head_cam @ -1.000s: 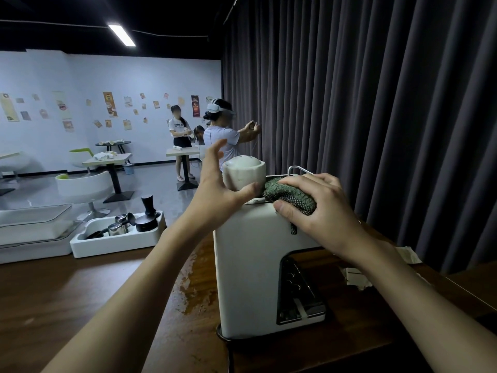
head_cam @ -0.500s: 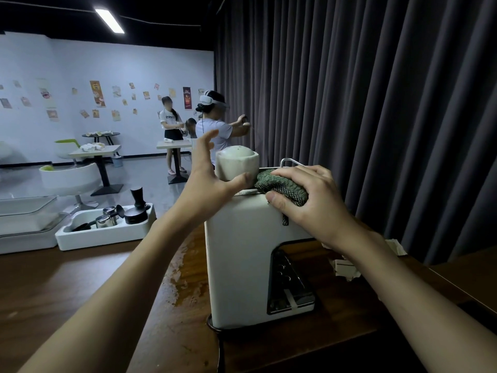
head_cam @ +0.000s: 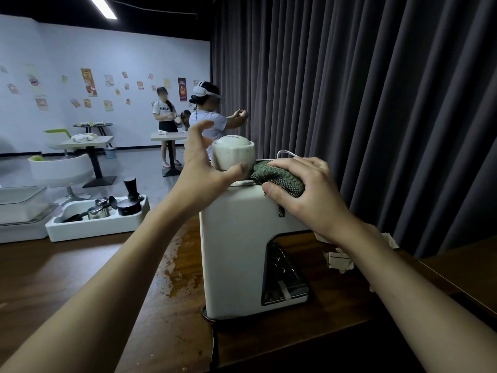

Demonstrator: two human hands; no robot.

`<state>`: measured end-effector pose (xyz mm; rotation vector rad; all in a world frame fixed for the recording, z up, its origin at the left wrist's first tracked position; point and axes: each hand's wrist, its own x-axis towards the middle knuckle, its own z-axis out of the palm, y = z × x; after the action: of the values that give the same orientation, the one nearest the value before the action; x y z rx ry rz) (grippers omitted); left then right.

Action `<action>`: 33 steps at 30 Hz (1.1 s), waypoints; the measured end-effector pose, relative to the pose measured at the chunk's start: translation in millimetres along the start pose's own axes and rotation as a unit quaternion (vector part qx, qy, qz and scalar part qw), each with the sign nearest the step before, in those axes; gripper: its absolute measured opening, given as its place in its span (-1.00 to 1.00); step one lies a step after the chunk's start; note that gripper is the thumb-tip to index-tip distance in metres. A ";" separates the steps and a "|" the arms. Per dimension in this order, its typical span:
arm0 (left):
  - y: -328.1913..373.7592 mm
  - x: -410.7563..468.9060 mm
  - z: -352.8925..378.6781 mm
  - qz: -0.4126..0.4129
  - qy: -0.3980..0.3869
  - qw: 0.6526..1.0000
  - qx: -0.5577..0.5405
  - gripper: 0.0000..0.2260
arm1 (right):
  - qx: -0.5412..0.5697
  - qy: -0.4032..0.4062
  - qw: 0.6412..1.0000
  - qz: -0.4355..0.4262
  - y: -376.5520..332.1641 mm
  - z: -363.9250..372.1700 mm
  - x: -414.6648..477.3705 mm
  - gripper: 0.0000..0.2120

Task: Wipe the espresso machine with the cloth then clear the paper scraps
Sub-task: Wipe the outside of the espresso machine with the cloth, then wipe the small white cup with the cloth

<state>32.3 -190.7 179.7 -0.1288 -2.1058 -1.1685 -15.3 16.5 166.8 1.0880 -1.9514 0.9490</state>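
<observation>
The right hand has its fingers curled over the bunched green cloth, thumb clamped beneath, pressing it on the top edge of the espresso machine; against the earlier views this grip is unchanged and the cloth sits at the same spot on the top – no clear stroke across the surface is evident. The left hand keeps its thumb against the white cup standing on the machine top, the other fingers spread and raised behind it. Judgement: wiping remains at the top panel, front and sides pending. The paper scraps lie on the wooden table beyond the machine – untouched.
</observation>
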 end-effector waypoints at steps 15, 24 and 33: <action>17.5 9.0 0.7 0.018 0.035 0.999 -0.037 -0.26 | 0.034 -0.028 0.998 0.035 -5.5 -7.1 0.1 -0.64; 61.8 -49.1 13.8 0.082 0.017 0.994 -0.074 -0.31 | 0.150 0.106 0.978 0.101 -24.8 -35.9 -24.2 -0.74; 76.2 -124.6 83.3 0.009 -0.054 0.964 -0.259 -0.27 | 0.178 0.269 0.927 0.194 -44.9 -77.3 -103.3 -0.81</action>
<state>110.7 -51.6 127.1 -0.4607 -1.8337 -1.7111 83.1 103.8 129.8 0.5273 -1.5842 1.6697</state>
